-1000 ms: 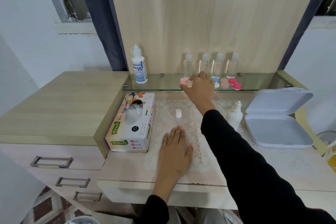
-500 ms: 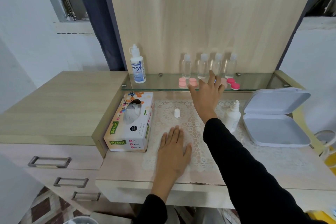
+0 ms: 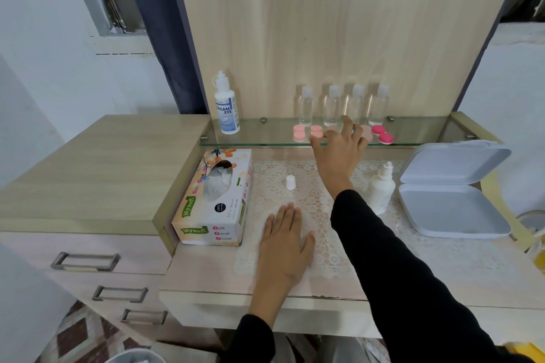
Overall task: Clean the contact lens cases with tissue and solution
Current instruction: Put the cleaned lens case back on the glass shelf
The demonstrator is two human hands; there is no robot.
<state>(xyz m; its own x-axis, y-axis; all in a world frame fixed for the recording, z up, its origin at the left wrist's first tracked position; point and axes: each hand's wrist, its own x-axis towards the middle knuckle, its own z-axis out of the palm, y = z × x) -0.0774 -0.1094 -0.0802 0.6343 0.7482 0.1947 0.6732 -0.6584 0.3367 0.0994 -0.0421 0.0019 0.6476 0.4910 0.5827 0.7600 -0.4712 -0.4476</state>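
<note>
two hands in view. your right hand (image 3: 339, 147) reaches up to the front edge of the glass shelf (image 3: 265, 138), fingers spread apart, holding nothing; fingertips sit over the middle of the shelf and hide part of what lies there. your left hand (image 3: 284, 242) lies flat, palm down, fingers loosely apart, on the lace mat (image 3: 321, 203) below the shelf.

contact lens cases on the shelf: light pink case (image 3: 307, 132) just left of your right hand, bright pink case (image 3: 382, 134) to its right, a paler one (image 3: 365, 131) partly hidden by your fingers. four clear small bottles (image 3: 305, 106) stand at the back of the shelf, solution bottle (image 3: 226, 106) at the shelf's left end.

below the shelf: tissue box (image 3: 213, 200) at the left, white cap (image 3: 290, 182) on the mat, a second white bottle (image 3: 382, 188) to the right of your forearm, open white box (image 3: 451, 188) further right.
</note>
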